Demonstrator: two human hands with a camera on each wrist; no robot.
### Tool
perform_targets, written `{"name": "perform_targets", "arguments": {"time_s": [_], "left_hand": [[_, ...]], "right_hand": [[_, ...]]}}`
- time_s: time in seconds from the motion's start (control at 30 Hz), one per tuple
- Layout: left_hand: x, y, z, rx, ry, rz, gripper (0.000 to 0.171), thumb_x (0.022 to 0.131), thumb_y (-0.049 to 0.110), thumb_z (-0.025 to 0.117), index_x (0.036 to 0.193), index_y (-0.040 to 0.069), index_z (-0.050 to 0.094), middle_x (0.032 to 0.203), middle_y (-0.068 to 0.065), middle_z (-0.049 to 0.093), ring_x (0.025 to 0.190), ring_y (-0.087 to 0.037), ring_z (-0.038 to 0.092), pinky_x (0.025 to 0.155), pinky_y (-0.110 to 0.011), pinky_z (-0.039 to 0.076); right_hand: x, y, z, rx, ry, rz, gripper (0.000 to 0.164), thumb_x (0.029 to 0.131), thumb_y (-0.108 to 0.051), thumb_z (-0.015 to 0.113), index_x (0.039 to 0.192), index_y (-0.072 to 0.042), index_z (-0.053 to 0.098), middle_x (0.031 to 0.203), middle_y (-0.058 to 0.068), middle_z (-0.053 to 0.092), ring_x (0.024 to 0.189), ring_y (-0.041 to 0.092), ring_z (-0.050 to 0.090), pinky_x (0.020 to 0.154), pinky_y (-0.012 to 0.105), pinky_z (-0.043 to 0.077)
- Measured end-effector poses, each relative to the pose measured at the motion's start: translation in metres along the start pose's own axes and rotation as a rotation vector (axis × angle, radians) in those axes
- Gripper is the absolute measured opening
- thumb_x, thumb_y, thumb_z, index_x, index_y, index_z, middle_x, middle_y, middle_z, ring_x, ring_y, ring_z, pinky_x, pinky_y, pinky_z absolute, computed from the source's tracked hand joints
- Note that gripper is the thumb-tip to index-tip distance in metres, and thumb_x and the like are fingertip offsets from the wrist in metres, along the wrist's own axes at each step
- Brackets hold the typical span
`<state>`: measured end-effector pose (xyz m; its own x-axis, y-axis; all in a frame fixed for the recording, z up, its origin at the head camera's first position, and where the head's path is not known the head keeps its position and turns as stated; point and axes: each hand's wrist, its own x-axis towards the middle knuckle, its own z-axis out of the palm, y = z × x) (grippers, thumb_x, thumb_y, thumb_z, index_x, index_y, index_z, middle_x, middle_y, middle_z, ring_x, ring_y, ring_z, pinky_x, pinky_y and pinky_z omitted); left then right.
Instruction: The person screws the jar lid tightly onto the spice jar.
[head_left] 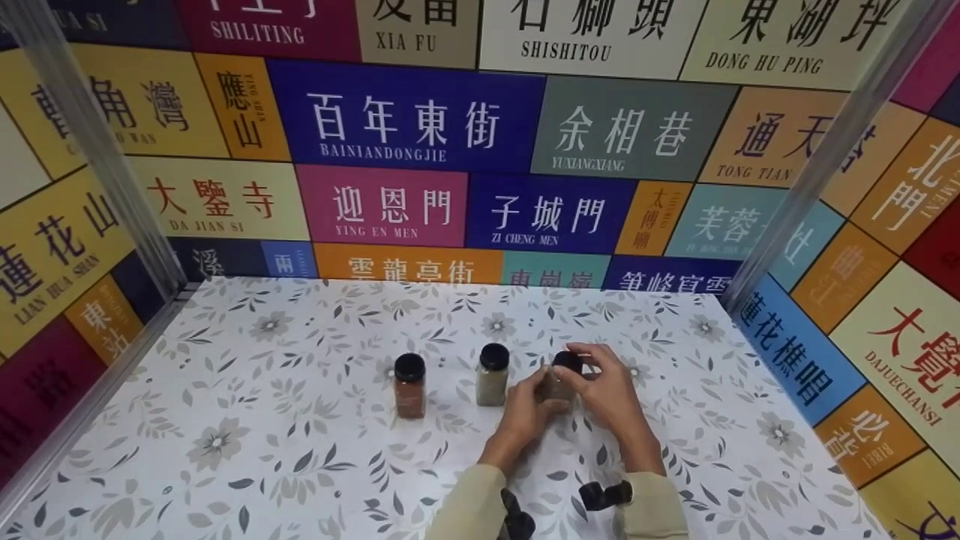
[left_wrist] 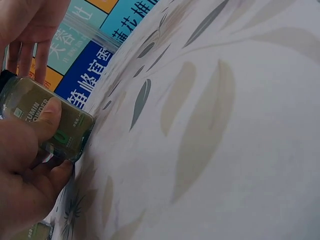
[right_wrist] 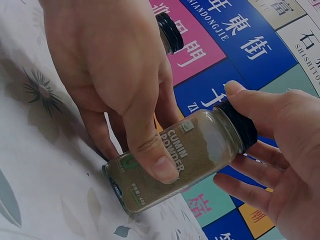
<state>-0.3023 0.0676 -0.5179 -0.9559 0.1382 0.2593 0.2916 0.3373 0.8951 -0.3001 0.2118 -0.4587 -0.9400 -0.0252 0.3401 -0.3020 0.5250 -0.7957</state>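
Observation:
A clear jar of brown cumin powder [right_wrist: 197,150] stands upright at the right of the group in the head view, its base on or very near the tabletop. My left hand [head_left: 525,409] grips the jar's body, with the thumb across the label. At the top, my right hand [head_left: 611,390] holds the black cap [right_wrist: 241,127] between thumb and fingers. The cap sits on the jar's neck. Left of the hands is a black-capped jar of greenish powder [head_left: 492,386], and farther left a jar of reddish-brown powder [head_left: 410,397].
The jars share a white table [head_left: 300,465] with a leaf and flower print. Panels of coloured place-name signs [head_left: 405,120] rise behind it and along both sides. Clear corner posts [head_left: 810,142] stand at the back corners.

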Motion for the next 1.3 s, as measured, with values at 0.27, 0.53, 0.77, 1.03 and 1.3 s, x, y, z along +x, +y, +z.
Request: {"name": "perform_targets", "arguments": {"time_s": [0.27,0.53,0.77,1.03,1.3], "left_hand": [[0.0004,0.0001,0.0012,-0.022,0.000,-0.010,0.065,0.084,0.012,0.078,0.140,-0.007,0.052,0.139,-0.022,0.059,0.132,-0.032,0.057,0.113,-0.041,0.046],[0.0012,-0.0003,0.0011,-0.021,0.005,0.000,0.065,0.083,0.011,0.078,0.140,-0.007,0.051,0.138,-0.023,0.059,0.130,-0.033,0.059,0.113,-0.042,0.046],[0.0007,-0.0007,0.0006,-0.015,-0.007,-0.016,0.065,0.084,0.011,0.078,0.140,-0.008,0.051,0.142,-0.022,0.056,0.133,-0.033,0.056,0.114,-0.043,0.045],[-0.0008,0.0019,-0.0012,-0.006,-0.024,-0.020,0.065,0.087,0.014,0.077,0.142,-0.008,0.049,0.141,-0.023,0.057,0.133,-0.034,0.056,0.113,-0.044,0.046],[-0.0013,0.0022,-0.0009,0.001,-0.018,-0.029,0.065,0.086,0.014,0.077,0.141,-0.007,0.050,0.141,-0.023,0.057,0.133,-0.033,0.055,0.113,-0.044,0.046]], "right_hand": [[-0.0015,0.0007,-0.0033,0.048,-0.022,-0.058,0.039,0.090,-0.004,0.072,0.129,-0.008,0.067,0.132,0.015,0.065,0.117,0.035,0.066,0.083,0.023,0.058],[-0.0007,0.0024,-0.0015,-0.011,0.009,-0.044,0.039,0.086,-0.012,0.078,0.123,-0.009,0.069,0.122,0.012,0.068,0.112,0.032,0.067,0.081,0.027,0.059],[0.0003,0.0041,-0.0006,-0.054,-0.007,0.015,0.051,0.083,-0.027,0.082,0.129,-0.010,0.066,0.125,0.011,0.062,0.117,0.032,0.063,0.090,0.046,0.059],[-0.0019,0.0018,-0.0057,0.071,-0.056,-0.009,0.041,0.095,-0.020,0.069,0.135,-0.013,0.062,0.143,0.010,0.057,0.126,0.034,0.061,0.107,0.053,0.050],[-0.0020,0.0067,-0.0053,0.025,-0.041,-0.116,0.039,0.087,0.001,0.071,0.126,-0.006,0.068,0.128,0.014,0.068,0.125,0.035,0.060,0.110,0.054,0.046]]}}
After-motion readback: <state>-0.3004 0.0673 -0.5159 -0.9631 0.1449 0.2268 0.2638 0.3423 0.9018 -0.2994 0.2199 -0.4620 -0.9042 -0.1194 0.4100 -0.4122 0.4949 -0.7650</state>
